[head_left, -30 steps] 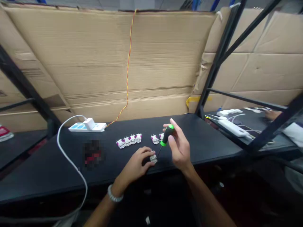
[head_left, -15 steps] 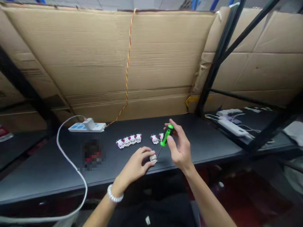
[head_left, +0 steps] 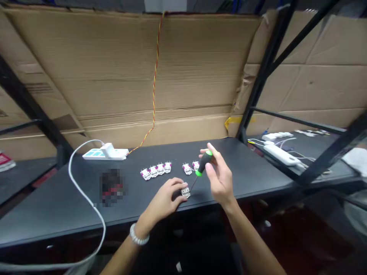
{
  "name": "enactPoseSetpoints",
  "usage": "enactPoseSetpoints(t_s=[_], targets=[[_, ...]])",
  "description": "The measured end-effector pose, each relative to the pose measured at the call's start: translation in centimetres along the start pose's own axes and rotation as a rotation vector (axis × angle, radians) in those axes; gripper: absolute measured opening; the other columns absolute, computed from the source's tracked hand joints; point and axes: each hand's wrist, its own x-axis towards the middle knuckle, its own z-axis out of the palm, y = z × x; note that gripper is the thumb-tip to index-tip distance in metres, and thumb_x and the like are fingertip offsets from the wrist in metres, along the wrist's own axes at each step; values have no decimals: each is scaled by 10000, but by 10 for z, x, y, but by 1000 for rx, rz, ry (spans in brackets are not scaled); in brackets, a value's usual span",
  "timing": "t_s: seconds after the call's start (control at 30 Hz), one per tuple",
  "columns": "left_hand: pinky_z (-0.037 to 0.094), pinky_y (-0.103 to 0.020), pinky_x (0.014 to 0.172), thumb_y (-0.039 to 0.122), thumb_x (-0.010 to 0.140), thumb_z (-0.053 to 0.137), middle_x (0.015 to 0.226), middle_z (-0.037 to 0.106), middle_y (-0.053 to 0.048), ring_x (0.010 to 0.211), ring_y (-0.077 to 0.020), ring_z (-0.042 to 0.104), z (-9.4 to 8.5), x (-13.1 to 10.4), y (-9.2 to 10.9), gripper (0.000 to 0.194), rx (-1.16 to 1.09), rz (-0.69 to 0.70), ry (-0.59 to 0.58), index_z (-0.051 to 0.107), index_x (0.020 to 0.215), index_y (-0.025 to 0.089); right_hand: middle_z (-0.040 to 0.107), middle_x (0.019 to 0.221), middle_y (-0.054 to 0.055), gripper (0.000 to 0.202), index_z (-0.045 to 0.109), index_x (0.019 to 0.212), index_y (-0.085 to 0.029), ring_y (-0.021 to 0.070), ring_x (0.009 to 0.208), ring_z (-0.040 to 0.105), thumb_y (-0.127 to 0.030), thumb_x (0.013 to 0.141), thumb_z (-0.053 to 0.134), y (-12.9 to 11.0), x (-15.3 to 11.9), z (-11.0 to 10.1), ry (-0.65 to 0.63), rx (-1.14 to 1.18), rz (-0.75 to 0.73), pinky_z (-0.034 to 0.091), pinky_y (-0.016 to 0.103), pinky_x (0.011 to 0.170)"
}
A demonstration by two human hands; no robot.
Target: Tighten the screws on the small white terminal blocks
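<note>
Near the table's front edge, my left hand [head_left: 167, 198] pinches a small white part [head_left: 185, 190] between thumb and fingers, resting on the black tabletop. My right hand [head_left: 220, 179] holds a green and black screwdriver [head_left: 204, 162] by its handle, tilted, with the shaft running down to the right side of that part. Whether the tip sits in a screw is too small to tell. Behind the held part lie two white and purple pieces [head_left: 187, 169]. Several similar pieces [head_left: 153, 171] form a row further left.
A white power strip [head_left: 119, 154] with a plugged adapter stands at the back left, its white cable [head_left: 83, 194] looping over the left side. A blurred dark red object [head_left: 111, 187] lies nearby. Black metal posts [head_left: 255, 91] and cardboard [head_left: 195, 68] bound the table.
The screwdriver handle has turned, showing more black now, and leans slightly further right. The fingers of my right hand have shifted slightly; my left hand keeps its place.
</note>
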Motion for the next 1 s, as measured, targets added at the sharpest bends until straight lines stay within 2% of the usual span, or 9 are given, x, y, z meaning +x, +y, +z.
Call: enactPoseSetpoints(t_s=[0.1,0.17,0.27,0.33,0.43,0.5,0.63,0.7,1.0], targets=[[539,-446,1145,285,979,749,1335,706,-86,1250,-269,671,0,-1,0,314,-1,4,1,756,1292,259,590,1379,128,494,560,1542,-291,284,1201,634,-325,1050,537,-4,2,-2,35,-104,-37,587,488,988],[541,-447,1144,289,987,738,1342,704,-86,1252,-269,670,-1,-1,1,311,2,3,5,755,1297,263,565,1316,113,504,604,1501,-295,252,1077,634,-335,1000,638,-5,3,-2,59,-183,-43,599,449,912],[546,-440,1138,276,980,745,1329,709,-88,1241,-268,676,-2,0,2,317,4,2,-1,758,1295,257,585,1215,87,556,582,1525,-297,211,934,626,-314,978,679,-4,4,-1,59,-199,-41,594,413,857],[546,-436,1137,273,972,756,1322,711,-86,1236,-267,679,-2,0,1,318,7,1,-4,762,1290,255,620,1223,94,554,533,1569,-287,220,962,640,-297,1020,608,-2,3,-1,42,-153,-32,591,422,892],[543,-440,1145,278,973,756,1334,708,-86,1241,-268,678,-1,0,0,320,13,3,3,761,1292,257,652,1338,122,544,465,1615,-272,252,1112,668,-286,1072,501,1,2,0,-16,-57,-11,580,461,1004],[543,-442,1145,275,973,753,1334,708,-88,1246,-269,677,-1,0,0,319,12,5,4,759,1292,256,642,1397,129,557,445,1623,-273,267,1187,666,-290,1070,512,0,2,0,-47,-36,-3,575,474,1041],[546,-436,1139,262,970,750,1327,710,-87,1241,-271,678,-2,0,2,316,2,1,-5,761,1286,256,646,1287,111,581,538,1549,-279,242,1041,670,-312,987,683,-2,2,2,5,-128,-23,611,437,943],[539,-437,1143,261,966,757,1328,709,-87,1244,-274,675,-3,1,3,317,-2,-6,-13,762,1282,254,652,1215,94,564,561,1532,-284,222,966,667,-306,983,691,-1,2,4,28,-135,-18,619,424,916],[535,-438,1140,271,977,748,1329,704,-82,1244,-270,667,-1,0,1,321,1,1,-8,752,1297,261,687,1385,130,609,425,1643,-289,263,1153,720,-295,1051,566,6,-1,4,-3,-30,36,623,489,1024]])
